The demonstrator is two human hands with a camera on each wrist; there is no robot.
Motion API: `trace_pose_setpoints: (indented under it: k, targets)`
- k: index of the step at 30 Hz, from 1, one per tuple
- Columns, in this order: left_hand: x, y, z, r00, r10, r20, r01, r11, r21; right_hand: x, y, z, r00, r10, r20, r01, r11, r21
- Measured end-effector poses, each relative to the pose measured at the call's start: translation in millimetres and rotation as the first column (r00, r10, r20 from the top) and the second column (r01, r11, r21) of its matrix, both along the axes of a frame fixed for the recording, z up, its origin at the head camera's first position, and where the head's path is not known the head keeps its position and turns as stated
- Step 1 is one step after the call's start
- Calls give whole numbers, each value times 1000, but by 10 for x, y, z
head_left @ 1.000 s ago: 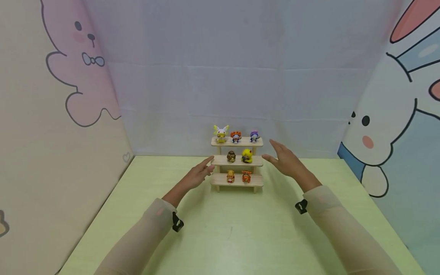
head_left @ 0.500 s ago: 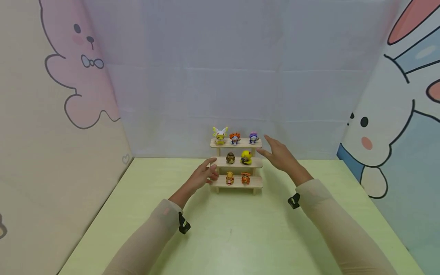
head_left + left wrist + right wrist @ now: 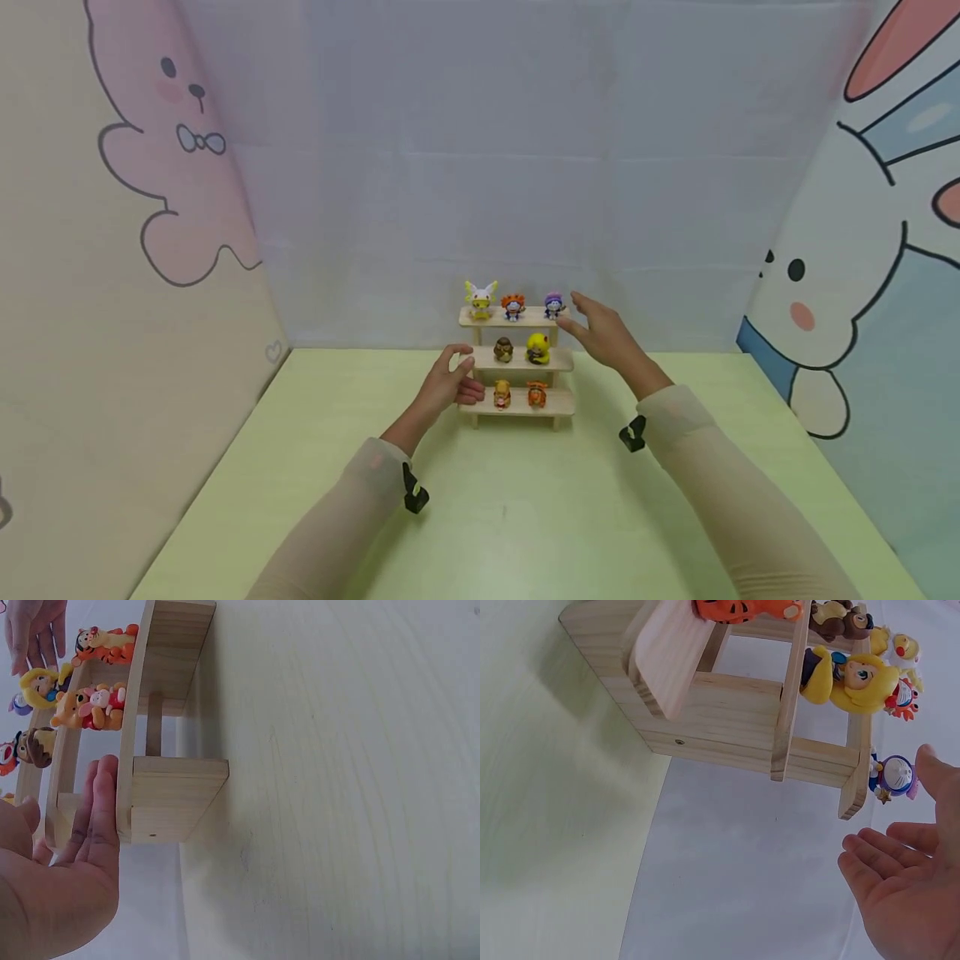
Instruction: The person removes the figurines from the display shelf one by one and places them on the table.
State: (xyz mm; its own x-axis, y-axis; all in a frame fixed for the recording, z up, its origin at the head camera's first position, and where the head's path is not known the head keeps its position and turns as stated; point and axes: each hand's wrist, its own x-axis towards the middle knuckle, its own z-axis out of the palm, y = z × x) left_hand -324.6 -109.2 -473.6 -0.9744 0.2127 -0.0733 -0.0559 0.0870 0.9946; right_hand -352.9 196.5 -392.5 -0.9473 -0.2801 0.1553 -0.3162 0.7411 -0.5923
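A three-tier wooden display shelf (image 3: 561, 403) holds several small figurines. My left hand (image 3: 441, 389) is at its left end, fingers nearly straight along the top of the lowest board beside the honey-coloured bear figurine (image 3: 67, 710). Next to the bear sits an orange tiger figurine (image 3: 109, 645). My right hand (image 3: 609, 337) is by the right end of the top board, fingers extended. Its thumb is close to the purple-hatted figurine (image 3: 895, 775), overlapping the board's end in the head view. The middle board bears a yellow-haired figurine (image 3: 862, 679) and a brown owl-like one (image 3: 503, 350).
On the top board also stand a white-eared yellow figurine (image 3: 481, 302) and an orange-maned one (image 3: 513, 307). The shelf stands near the back of a pale green table (image 3: 495, 517), before a white backdrop (image 3: 450, 167). Cartoon-printed panels flank both sides.
My left hand has moved right and in over the lower board's left end. My right hand has come left, closer to the purple-hatted figurine. The figurines keep their places on the shelf.
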Motion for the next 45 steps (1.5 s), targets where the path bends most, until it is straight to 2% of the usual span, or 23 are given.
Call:
trace_pose_setpoints:
  k: [13, 30, 36, 45]
  targets:
    - [-45, 90, -33, 997, 73, 16, -73, 996, 53, -140, -95, -19, 999, -4, -39, 0, 995, -102]
    - [-85, 89, -115, 998, 65, 13, -65, 995, 75, -277, -189, -38, 999, -17, -45, 3, 955, -297]
    - [-103, 89, -151, 998, 68, 14, -69, 995, 70, -294, -201, -51, 999, -18, -47, 2, 950, -313]
    - [-99, 83, -147, 998, 58, 7, -58, 996, 74, -304, -208, -70, 997, -33, -65, 12, 953, -303]
